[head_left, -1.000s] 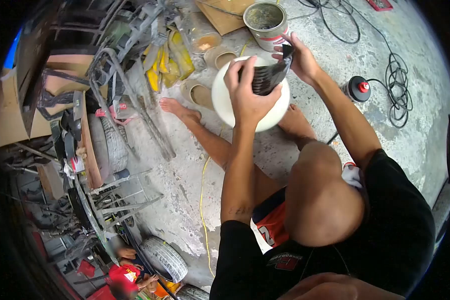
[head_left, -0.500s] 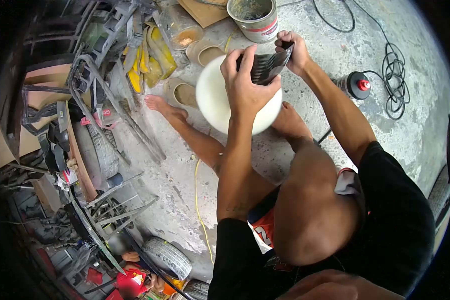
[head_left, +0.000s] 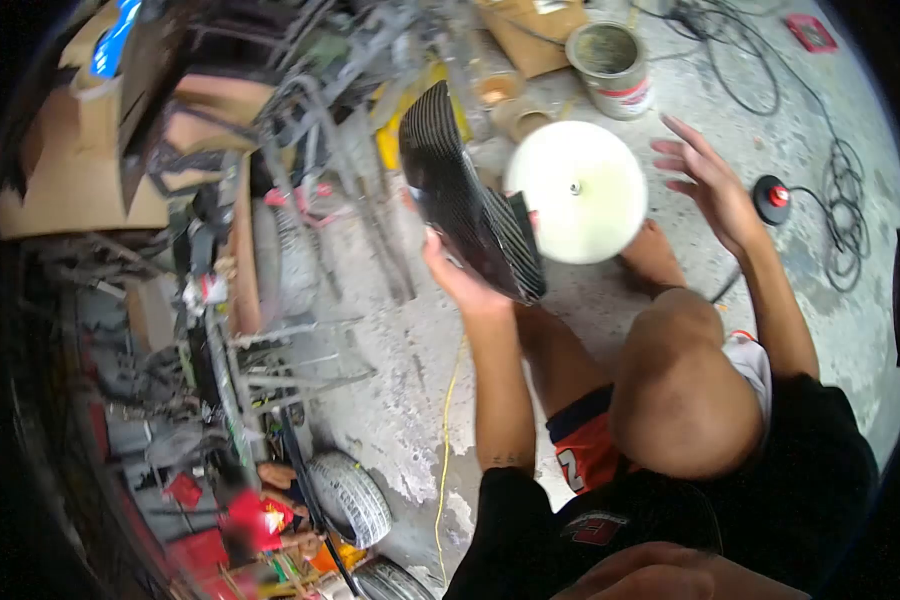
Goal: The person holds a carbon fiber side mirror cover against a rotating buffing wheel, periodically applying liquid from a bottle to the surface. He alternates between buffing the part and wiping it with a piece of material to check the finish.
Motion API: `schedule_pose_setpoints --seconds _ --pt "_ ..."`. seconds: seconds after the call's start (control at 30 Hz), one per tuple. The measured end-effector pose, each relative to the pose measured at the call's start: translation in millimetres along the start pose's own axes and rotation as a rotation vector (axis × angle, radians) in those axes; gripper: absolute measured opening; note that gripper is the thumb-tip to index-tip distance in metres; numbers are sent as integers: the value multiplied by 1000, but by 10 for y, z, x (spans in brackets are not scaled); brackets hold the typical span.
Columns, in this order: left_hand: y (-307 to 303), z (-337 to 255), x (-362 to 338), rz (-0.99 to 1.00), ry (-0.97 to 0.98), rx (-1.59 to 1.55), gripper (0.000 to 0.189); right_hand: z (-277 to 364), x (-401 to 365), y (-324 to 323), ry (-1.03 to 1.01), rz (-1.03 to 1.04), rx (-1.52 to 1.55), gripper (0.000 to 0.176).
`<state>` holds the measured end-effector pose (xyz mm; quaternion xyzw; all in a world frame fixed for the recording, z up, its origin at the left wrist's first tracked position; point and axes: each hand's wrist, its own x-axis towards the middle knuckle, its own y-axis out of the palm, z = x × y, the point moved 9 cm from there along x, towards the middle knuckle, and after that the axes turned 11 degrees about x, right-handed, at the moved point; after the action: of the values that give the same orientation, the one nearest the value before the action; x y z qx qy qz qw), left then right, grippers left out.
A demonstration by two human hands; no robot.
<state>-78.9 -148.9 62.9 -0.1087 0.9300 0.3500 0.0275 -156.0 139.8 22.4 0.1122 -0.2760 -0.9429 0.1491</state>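
"Where is the curved black part [head_left: 465,215]?"

"Up off the floor [head_left: 380,400], in the left hand [head_left: 470,290]. The fingers are clamped on its lower portion, though the part hides some of them. It tilts, one end pointing up and away from the person, and its surface shows a fine woven pattern."

"And the right hand [head_left: 710,185]?"

"Raised on the other side of the white round top [head_left: 580,225], with its fingers apart. That top lies between the two hands, and a small metal piece [head_left: 575,188] sits at its middle."

"What else is close?"

"A metal can [head_left: 610,75] stands just beyond the round top. Well to the right of the top is a black round object [head_left: 772,203] with a red centre, near a loosely coiled black cable [head_left: 845,215]."
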Motion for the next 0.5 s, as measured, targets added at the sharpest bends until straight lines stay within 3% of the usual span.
schedule_pose_setpoints --seconds 0.03,0.1,0.17,0.3,0.43,0.5 --pt "0 -40 -96 -7 79 12 77 7 -133 77 25 28 -34 62" --pt "-27 29 -198 -63 33 -195 82 -49 -299 99 41 34 -76 62" --pt "167 -67 -305 73 75 -299 70 -35 -407 155 35 60 -93 61" --pt "160 -58 -379 -70 30 -319 69 24 -524 152 39 57 -87 56" --pt "504 -168 -408 256 70 -486 67 27 -603 120 53 43 -94 48" --pt "497 -132 -395 228 61 -480 66 14 -632 119 82 52 -101 45"
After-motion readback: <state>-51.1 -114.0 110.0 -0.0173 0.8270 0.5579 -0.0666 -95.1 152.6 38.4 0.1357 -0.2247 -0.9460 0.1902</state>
